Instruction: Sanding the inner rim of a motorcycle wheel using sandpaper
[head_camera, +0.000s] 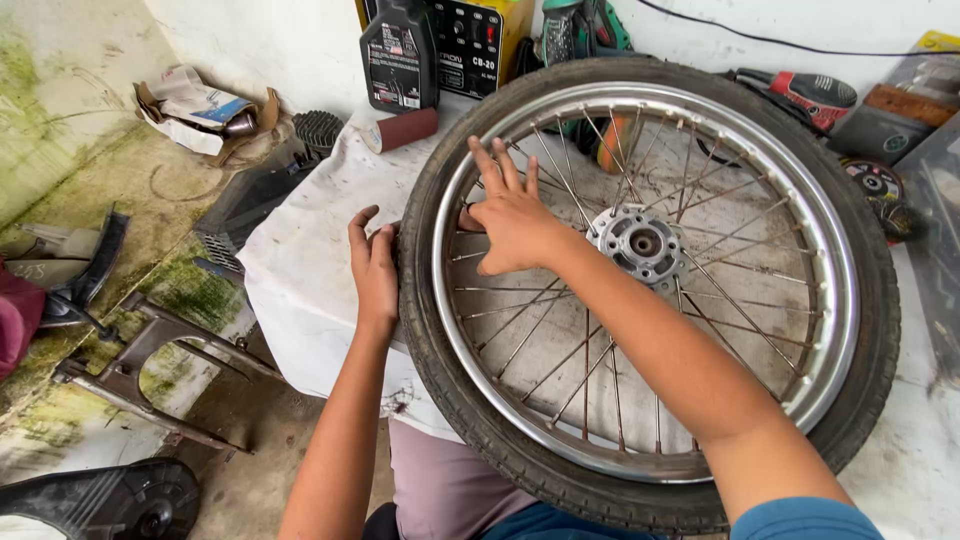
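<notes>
Nearest, the tyre (480, 430) lies flat on the tabletop (300, 300); left hand (374, 268) cups it at nine o'clock, right hand (512, 215) presses open-fingered on spokes (560, 350); a firmer grip seems needed.

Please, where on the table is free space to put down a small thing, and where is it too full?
Bare white cloth lies left of the tyre, between the left hand and the sandpaper roll. A smaller bare patch sits at the near right corner. The back edge is crowded: black oil bottle, charger box, power tool, discs.
</notes>
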